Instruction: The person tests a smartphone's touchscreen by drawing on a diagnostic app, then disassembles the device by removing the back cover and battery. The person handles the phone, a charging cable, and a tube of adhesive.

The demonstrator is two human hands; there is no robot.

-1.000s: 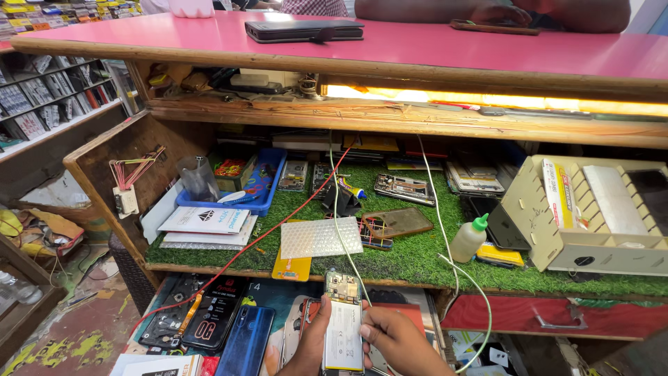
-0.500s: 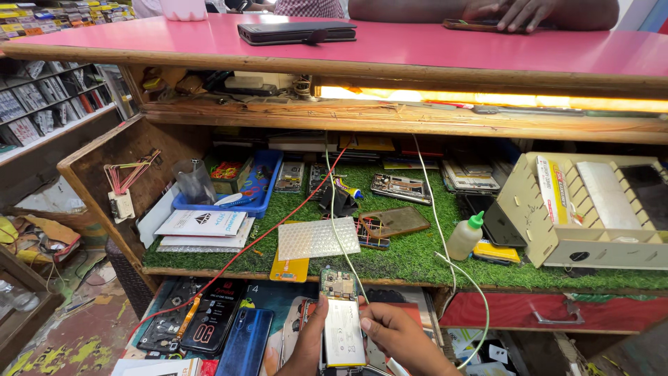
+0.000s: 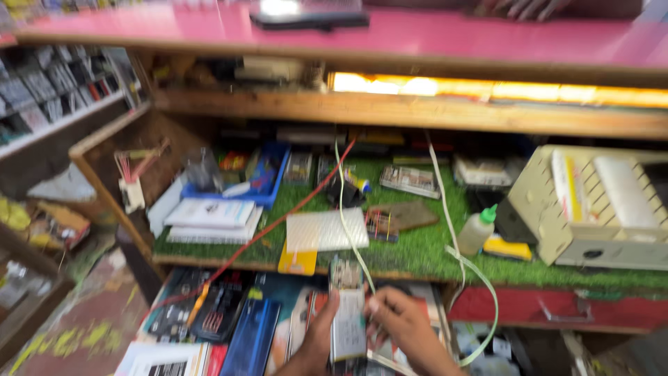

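The picture is motion-blurred. An opened phone [image 3: 347, 310] with its back off, battery and circuit board showing, stands upright at the bottom middle, in front of the bench's front edge. My left hand [image 3: 319, 338] holds its left side with the thumb along the edge. My right hand [image 3: 407, 327] grips its right side, fingers curled against the battery. A green wire [image 3: 351, 230] runs down from the shelf to the phone's top.
A green turf bench top [image 3: 417, 251] carries a white grid pad [image 3: 327, 230], a blue tray [image 3: 261, 181], papers [image 3: 212, 216], a small white bottle with a green cap [image 3: 479, 230] and a beige slotted box [image 3: 591, 209]. A red wire [image 3: 271, 226] crosses it. A pink counter [image 3: 431, 35] lies above with a dark phone [image 3: 309, 17]. An open drawer with phones [image 3: 229, 313] lies below.
The view has shifted slightly and blurred. Both hands keep hold of the opened phone in about the same place; the right hand's fingers have shifted a little on its side.
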